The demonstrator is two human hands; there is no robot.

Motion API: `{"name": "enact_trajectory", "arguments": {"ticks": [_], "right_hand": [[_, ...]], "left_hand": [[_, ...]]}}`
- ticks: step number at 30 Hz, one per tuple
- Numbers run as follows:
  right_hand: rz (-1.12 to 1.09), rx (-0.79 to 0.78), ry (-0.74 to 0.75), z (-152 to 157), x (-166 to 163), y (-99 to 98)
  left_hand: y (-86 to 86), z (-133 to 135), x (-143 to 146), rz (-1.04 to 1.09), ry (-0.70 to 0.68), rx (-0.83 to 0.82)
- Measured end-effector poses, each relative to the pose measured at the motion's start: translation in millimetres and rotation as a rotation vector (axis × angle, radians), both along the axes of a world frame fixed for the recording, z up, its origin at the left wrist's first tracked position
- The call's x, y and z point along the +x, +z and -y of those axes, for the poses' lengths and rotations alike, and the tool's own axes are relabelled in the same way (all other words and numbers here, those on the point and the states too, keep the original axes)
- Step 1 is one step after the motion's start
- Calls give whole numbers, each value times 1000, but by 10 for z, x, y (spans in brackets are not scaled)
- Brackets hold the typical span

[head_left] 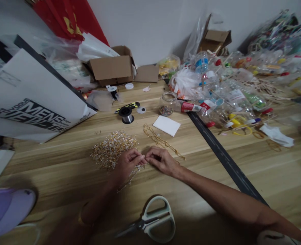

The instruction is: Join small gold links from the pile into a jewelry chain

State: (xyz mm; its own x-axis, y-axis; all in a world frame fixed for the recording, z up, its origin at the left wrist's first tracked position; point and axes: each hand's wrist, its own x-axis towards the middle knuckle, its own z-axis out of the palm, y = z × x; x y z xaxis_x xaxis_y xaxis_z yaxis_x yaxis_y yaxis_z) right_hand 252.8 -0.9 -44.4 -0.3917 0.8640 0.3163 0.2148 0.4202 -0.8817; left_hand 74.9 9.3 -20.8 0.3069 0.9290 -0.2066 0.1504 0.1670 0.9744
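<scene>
My left hand (132, 161) is closed in a pinch just right of a pile of small gold and clear beads (112, 146). A thin beaded strand (130, 180) trails from under its fingers down and left over the table. My right hand (161, 160) is also pinched, its fingertips almost meeting those of the left. What lies between the right fingertips is too small to make out. Just beyond the right hand lies a gold chain (163, 142) in a long loop. White-handled scissors (154, 221) rest nearer to me, below both hands.
Behind the beads stand a spool of wire (126, 115) and a glass jar (168, 103) of beads. A white card (166, 125) lies by the chain. Plastic bottles (237, 98) crowd the right; a paper bag (35, 98) and purple iron (10, 207) stand left.
</scene>
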Motion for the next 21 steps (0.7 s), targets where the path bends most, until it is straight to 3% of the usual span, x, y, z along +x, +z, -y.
{"name": "enact_trajectory", "arguments": {"ticks": [21], "right_hand": [[2, -121, -6, 12, 3, -17]], "left_hand": [[-38, -16, -26, 21, -20, 48]]}}
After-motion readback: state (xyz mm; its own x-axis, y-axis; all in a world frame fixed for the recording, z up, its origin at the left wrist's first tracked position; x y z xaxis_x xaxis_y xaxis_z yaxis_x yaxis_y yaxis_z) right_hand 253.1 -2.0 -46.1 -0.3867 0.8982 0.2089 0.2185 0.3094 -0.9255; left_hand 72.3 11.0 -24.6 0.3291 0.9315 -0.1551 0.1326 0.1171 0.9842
